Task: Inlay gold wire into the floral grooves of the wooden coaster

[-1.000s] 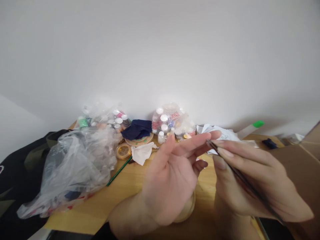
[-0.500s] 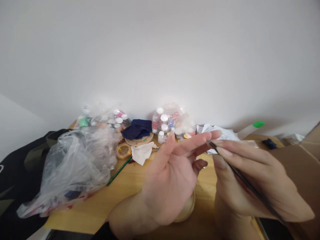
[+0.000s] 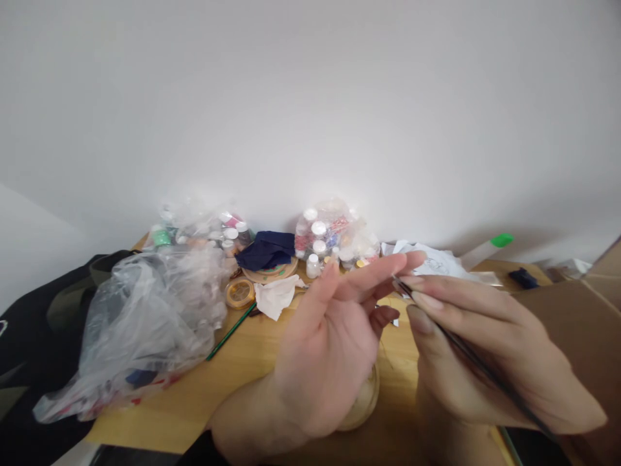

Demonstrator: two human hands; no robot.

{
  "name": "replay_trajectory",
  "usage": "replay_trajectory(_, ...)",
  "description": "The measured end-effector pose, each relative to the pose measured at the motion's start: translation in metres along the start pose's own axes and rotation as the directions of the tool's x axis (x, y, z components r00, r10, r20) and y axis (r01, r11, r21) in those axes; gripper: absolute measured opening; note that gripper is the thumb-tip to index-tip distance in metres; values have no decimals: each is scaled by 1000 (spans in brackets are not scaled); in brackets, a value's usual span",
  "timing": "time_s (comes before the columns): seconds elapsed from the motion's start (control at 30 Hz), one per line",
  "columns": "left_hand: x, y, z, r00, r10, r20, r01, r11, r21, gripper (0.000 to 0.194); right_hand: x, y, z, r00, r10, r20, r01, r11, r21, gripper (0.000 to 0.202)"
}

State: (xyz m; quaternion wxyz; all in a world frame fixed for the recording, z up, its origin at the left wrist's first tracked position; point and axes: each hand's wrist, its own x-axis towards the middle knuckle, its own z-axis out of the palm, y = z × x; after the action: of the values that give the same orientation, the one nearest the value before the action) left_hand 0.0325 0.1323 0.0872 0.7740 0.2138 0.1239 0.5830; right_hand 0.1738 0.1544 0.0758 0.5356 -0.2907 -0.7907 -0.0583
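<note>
My left hand (image 3: 330,359) is held palm up over the table. Its thumb and upper fingers are stretched out, while a lower finger curls inward; nothing shows on the palm. In my right hand (image 3: 480,349), pinched between thumb and fingers, is a pair of dark, slim tweezers (image 3: 466,349). Their tip points left, close beside the extended fingers of my left hand; whether it touches them or grips anything I cannot tell. Behind and below the left palm shows part of a round, pale wooden-looking thing (image 3: 367,404), mostly hidden.
A clear plastic bag (image 3: 150,310) lies at left beside a green pencil (image 3: 230,333). Along the wall stand bagged bottles (image 3: 334,233), dark blue cloth (image 3: 266,249), a gold round tin (image 3: 240,293) and white tissue (image 3: 276,294). Papers (image 3: 427,259) and a cardboard box (image 3: 572,317) are at right.
My right hand and the tweezers have shifted slightly left along the fingers of my left hand. The left hand has moved only a little.
</note>
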Motion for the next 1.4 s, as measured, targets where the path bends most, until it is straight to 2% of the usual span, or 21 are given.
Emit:
replay_trajectory(0.17, 0, 0, 0, 1000, 3, 3, -3, 1000, -5, 52, -4, -6, -2, 997, 76, 21, -77, 996, 40, 35)
replay_trajectory(0.23, 1, 0, 0, 1000, -1, -1, 1, 1000, -3, 52, -4, -8, -1, 994, 111, -7, -111, 993, 35, 34)
replay_trajectory(0.37, 1, 0, -2, 1000, -8, 4, 8, 999, 47, 51, 2, -8, 2, 994, 81, -75, -80, 997, 19, 26)
replay_trajectory(0.47, 1, -1, -2, 1000, -3, 12, 2, 997, 71, 50, 5, -6, 4, 996, 55, -64, -55, 998, 4, 22)
replay_trajectory(0.63, 0, -1, -1, 1000, -5, 6, 4, 999, 32, 53, 3, -3, 3, 998, 20, -58, -20, 1000, -1, 34)
replay_trajectory(0.73, 0, -1, 0, 1000, 2, 13, -2, 1000, 9, 53, 2, -2, 4, 999, 12, -47, -11, 1000, 20, 35)
replay_trajectory(0.97, 1, -2, -1, 1000, 1, 14, -1, 1000, -4, 51, -1, -4, 6, 993, 88, -79, -84, 995, 53, 33)
replay_trajectory(1.07, 0, -1, -1, 1000, 3, 24, -3, 1000, -8, 52, -1, -7, 4, 991, 124, -48, -121, 991, 53, 29)
replay_trajectory(1.3, 0, 0, 0, 1000, -3, 16, 2, 1000, 20, 52, 4, -5, 4, 994, 86, -68, -84, 996, 36, 16)
replay_trajectory(1.4, 0, -1, 0, 1000, 0, 20, 0, 1000, 28, 54, 4, -3, 5, 995, 84, -58, -82, 996, 43, 18)
